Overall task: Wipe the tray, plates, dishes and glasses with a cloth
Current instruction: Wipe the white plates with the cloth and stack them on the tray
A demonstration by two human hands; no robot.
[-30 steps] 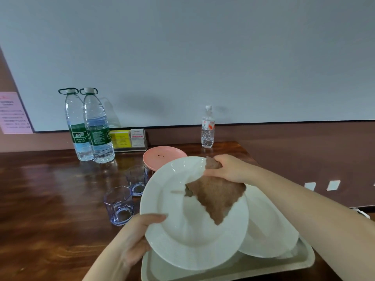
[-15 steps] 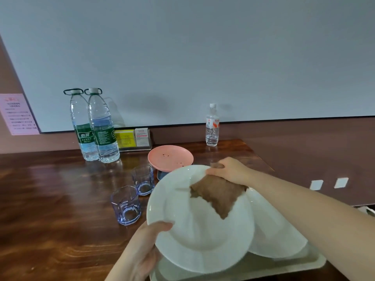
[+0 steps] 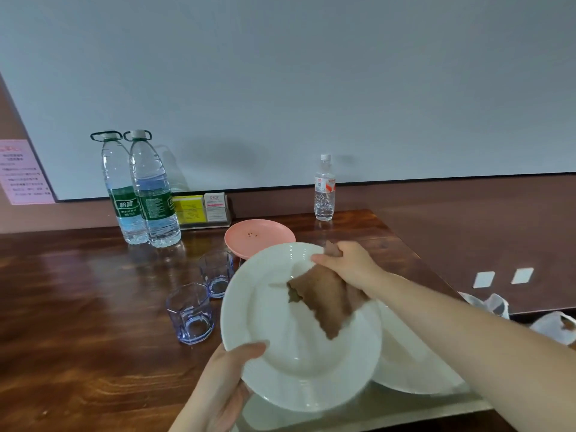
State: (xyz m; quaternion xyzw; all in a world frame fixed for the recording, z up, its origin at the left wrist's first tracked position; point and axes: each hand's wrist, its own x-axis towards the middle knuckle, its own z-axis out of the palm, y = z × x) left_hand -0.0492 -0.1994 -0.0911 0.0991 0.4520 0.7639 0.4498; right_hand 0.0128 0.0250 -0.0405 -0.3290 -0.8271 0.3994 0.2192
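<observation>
My left hand (image 3: 224, 381) grips the lower left rim of a large white plate (image 3: 280, 353), holding it tilted toward me above the tray (image 3: 389, 410). At the plate's top rim, my right hand (image 3: 346, 265) holds a brown cloth (image 3: 324, 300), which hangs down over the plate's face. A second white plate (image 3: 414, 360) lies on the tray behind it, partly hidden by my right arm. A pink dish (image 3: 258, 238) with crumbs sits farther back. Two bluish glasses (image 3: 190, 313) (image 3: 216, 272) stand to the left of the plates.
Two big water bottles (image 3: 146, 188) and a small bottle (image 3: 324, 188) stand near the wall on the wooden table (image 3: 78, 307), with a card holder (image 3: 202, 210) between them. The table's right edge runs past the tray. White bags (image 3: 498, 307) lie at the far right.
My right hand with the cloth has shifted slightly along the plate's upper rim, and the cloth hangs at a new angle. My view has also shifted.
</observation>
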